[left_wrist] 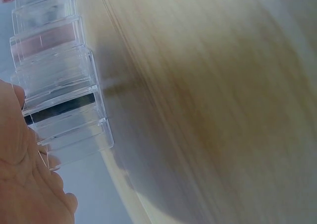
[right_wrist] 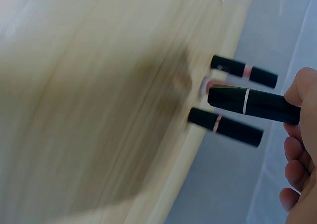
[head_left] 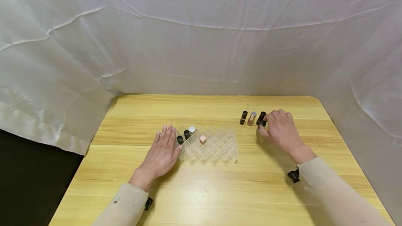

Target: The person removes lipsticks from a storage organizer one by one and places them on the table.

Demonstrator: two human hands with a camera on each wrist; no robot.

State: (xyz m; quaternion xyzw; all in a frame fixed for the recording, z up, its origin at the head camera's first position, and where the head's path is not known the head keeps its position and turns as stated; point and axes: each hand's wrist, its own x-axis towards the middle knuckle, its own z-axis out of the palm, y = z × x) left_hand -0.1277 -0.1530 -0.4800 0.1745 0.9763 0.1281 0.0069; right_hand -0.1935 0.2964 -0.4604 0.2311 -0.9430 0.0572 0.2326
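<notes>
My left hand (head_left: 161, 156) lies with nearly straight fingers along the left end of a clear acrylic lipstick organizer (head_left: 216, 146) with diamond-shaped cells. Two black-capped lipsticks (head_left: 187, 134), one silver-topped tube (head_left: 192, 129) and a pink-capped lipstick (head_left: 202, 139) stand in its cells. Farther right, my right hand (head_left: 282, 130) pinches the top of a black lipstick (right_wrist: 262, 104) with a thin silver band, between thumb and fingers. It is upright, close over the table. Just behind it stand a black lipstick with a pinkish band (head_left: 243, 117), a silver-capped tube (head_left: 252, 118) and another black lipstick (head_left: 261, 117).
The light wooden table (head_left: 194, 191) ends at the back against a pale hanging cloth (head_left: 201, 51), which also runs along both sides. A dark area (head_left: 34, 180) lies beyond the table's left edge. A black strap device (head_left: 293, 175) sits at my right wrist.
</notes>
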